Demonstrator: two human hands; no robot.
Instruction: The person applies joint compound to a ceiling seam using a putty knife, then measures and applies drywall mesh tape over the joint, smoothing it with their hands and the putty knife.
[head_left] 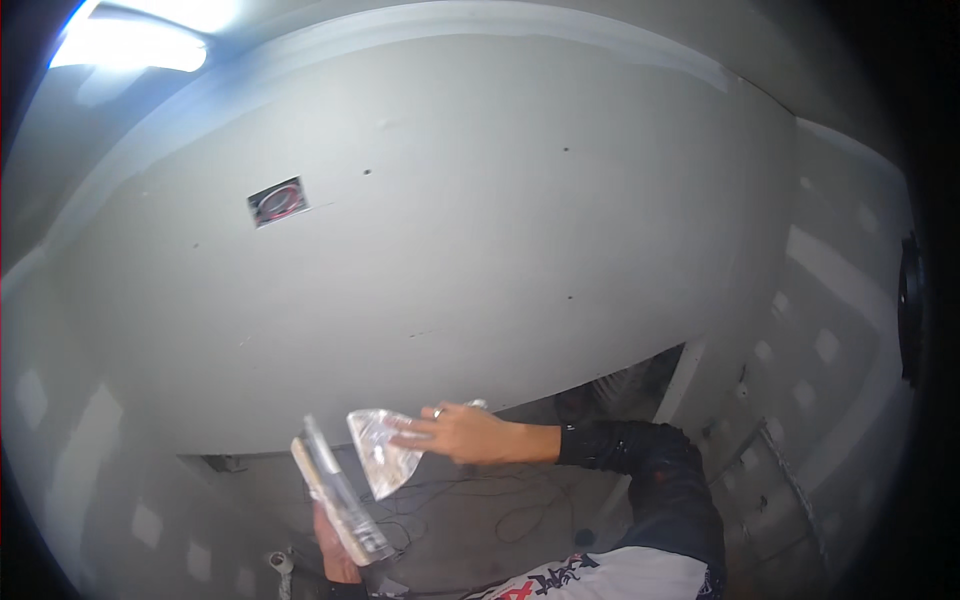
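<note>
My right hand (470,432) is closed around a putty knife (378,455) with a wide, flared metal blade. Fingers lie along the blade, which points left and is smeared with pale compound. Lower left, my left hand (338,545) grips a long, narrow mud pan (340,490) from below. The pan is tilted, with whitish compound along its side; its inside is hard to make out. A small gap separates the blade from the pan. Both tools are held in front of the lower part of a grey drywall panel (480,230).
A rectangular cutout with coiled wires (278,203) sits in the panel's upper left, with several screw spots around. Below its lower edge, cables (530,515) trail on the floor. Compound patches (828,346) dot the right wall. A lit tube lamp (130,45) hangs upper left.
</note>
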